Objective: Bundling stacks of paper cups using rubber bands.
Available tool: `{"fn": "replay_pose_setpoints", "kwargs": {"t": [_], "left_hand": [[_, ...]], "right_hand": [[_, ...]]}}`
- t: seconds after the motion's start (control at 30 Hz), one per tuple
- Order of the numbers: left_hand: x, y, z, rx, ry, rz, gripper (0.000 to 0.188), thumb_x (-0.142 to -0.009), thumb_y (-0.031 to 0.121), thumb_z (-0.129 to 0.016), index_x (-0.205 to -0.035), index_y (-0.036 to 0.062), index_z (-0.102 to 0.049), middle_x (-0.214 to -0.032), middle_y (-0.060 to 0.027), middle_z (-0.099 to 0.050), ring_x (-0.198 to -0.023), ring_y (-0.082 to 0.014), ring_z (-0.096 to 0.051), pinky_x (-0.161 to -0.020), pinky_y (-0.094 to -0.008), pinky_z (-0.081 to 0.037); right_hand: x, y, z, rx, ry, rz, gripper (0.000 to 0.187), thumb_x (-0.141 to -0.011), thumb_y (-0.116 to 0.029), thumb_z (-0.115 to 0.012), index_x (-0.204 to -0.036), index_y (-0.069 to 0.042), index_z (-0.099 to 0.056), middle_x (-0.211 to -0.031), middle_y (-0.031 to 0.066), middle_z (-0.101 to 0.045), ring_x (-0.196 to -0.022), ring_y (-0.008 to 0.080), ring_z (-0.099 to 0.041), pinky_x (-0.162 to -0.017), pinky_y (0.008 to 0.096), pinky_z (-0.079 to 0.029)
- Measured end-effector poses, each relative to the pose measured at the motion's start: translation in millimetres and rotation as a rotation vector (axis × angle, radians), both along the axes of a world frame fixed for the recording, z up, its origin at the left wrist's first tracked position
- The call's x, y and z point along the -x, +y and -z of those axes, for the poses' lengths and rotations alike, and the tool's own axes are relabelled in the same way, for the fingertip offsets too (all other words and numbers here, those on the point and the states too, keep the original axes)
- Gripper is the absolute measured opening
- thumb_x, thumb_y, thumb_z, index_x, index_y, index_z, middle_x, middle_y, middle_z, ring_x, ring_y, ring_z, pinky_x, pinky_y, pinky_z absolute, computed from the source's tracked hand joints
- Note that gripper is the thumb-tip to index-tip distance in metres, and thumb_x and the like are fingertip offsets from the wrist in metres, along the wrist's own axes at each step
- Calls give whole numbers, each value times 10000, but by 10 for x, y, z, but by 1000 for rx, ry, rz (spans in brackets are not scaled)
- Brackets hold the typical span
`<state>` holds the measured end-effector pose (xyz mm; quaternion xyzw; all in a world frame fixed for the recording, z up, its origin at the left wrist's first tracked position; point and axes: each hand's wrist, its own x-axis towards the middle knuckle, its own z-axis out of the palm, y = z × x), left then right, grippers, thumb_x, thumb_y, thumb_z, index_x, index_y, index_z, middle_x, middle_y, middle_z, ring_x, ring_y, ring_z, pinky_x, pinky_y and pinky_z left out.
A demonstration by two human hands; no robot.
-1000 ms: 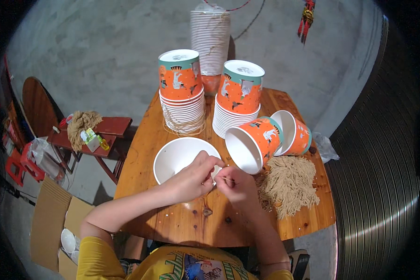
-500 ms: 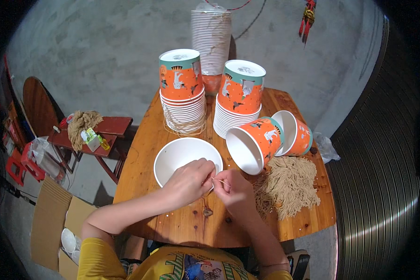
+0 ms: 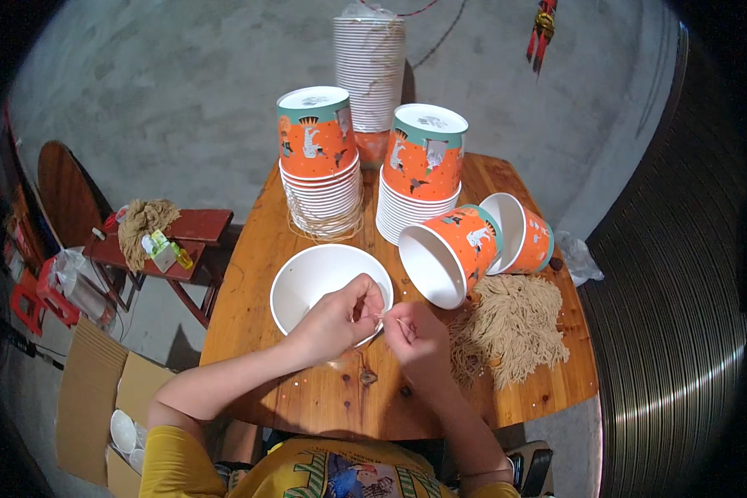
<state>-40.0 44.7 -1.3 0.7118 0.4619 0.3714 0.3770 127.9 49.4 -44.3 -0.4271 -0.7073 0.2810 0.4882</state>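
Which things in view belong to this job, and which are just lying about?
Seem to belong:
thin tan cord between left hand and right hand
white tub below them
tan cord pile
tipped orange paper buckets
bucket stacks

Seem lying about:
cardboard box
clear plastic bag
red bench

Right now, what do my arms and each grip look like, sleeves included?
Your left grip and right grip are ungloved hands. Both forearms are bare, with nothing visible on either wrist. The short sleeves are yellow, belonging to a yellow T-shirt with a multicoloured print.
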Motion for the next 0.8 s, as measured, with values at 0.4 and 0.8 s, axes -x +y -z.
{"fn": "replay_pose_setpoints", "kwargs": {"t": [0.4, 0.8], "left_hand": [[15, 72, 82, 26, -117, 53, 311, -860, -10, -614, -1105, 49, -431, -806, -22, -553, -763, -98, -547, -739, -253, -459], [0, 66, 27, -6, -24, 51, 321, -875, 36, -608, -1141, 49, -429, -809, -41, -579, -747, -132, -580, -691, -274, -474]], "right_hand": [[-42, 30, 37, 163, 201, -48, 57, -857, -78, -636, -881, -60, -587, -637, 1, -490, -579, 69, -462, -531, 238, -384], [-164, 81, -92, -590, -549, 65, 166, -720, -22, -635, -876, -73, -614, -739, 53, -523, -618, 200, -546, -528, 320, -472]]}}
